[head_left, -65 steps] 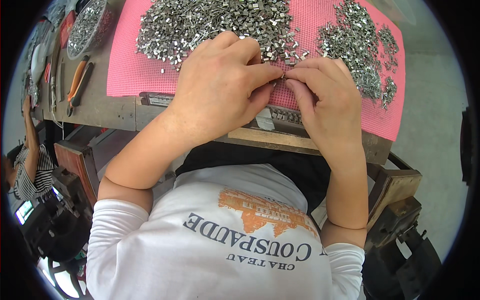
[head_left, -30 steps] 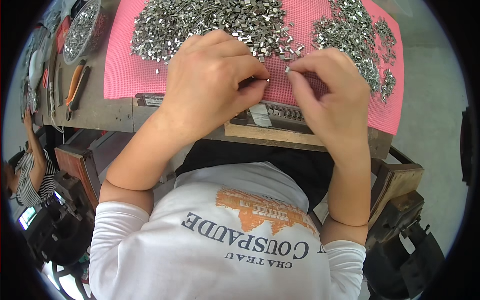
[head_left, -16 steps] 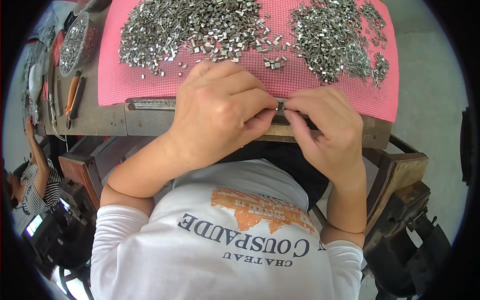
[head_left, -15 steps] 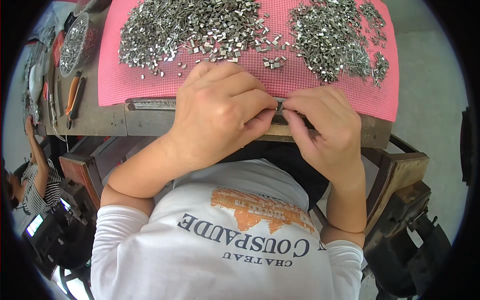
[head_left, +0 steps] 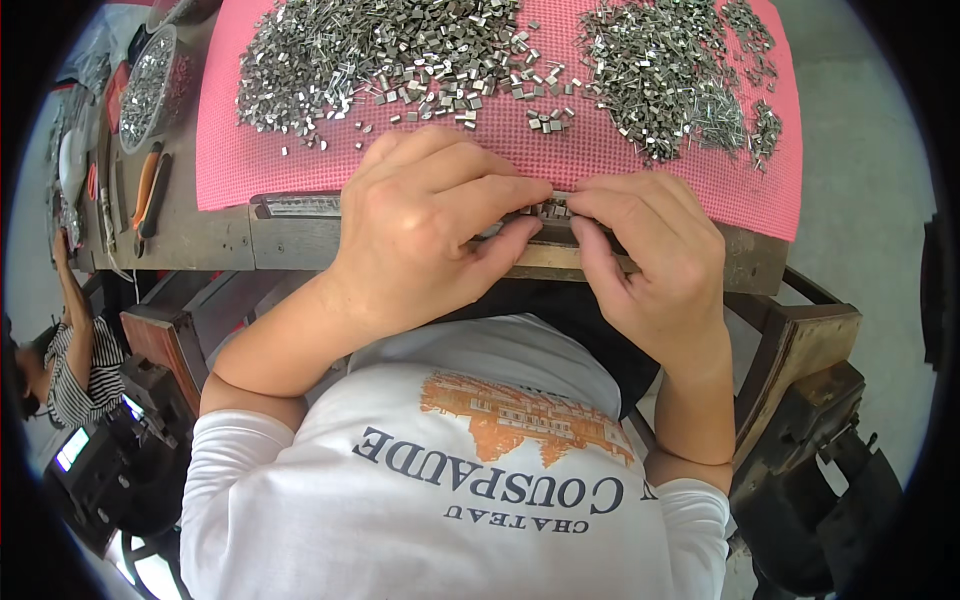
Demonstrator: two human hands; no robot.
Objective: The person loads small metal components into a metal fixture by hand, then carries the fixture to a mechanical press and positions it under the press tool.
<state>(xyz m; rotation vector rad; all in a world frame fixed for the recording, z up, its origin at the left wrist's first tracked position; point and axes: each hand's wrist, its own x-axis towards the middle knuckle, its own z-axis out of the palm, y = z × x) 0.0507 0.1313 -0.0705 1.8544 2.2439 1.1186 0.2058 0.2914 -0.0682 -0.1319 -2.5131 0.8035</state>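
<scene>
1. The metal rail lies along the near edge of the wooden surface, just beside the pink mat. Its middle stretch is partly hidden by the fingers.
2. The small metal pieces sit at the rail, in the short stretch exposed between the two hands. Their exact seating is too small to tell.
3. The left hand is at the rail, its index finger on the far side and its thumb on the near side, with a narrow gap between them. Whether a piece is pinched there cannot be told.
4. The right hand faces it from the other side of the exposed stretch. Its thumb and index finger are also narrowly spaced; whether they grip anything cannot be told.
5. Loose stock lies on the mat: a large heap ahead of the left hand, a second heap ahead of the right, and a few stray pieces between the heaps and the hands.
6. On handling, as a judgement: light fingertip pressure, applied straight down and evenly from both sides, should suit such small parts best. A sideways push could tilt a piece or disturb its neighbours.
7. Also as a judgement: keeping the fingertips clear of the exposed stretch should leave alignment open to inspection, and steadying the wrists against the surface edge should reduce slips.
</scene>
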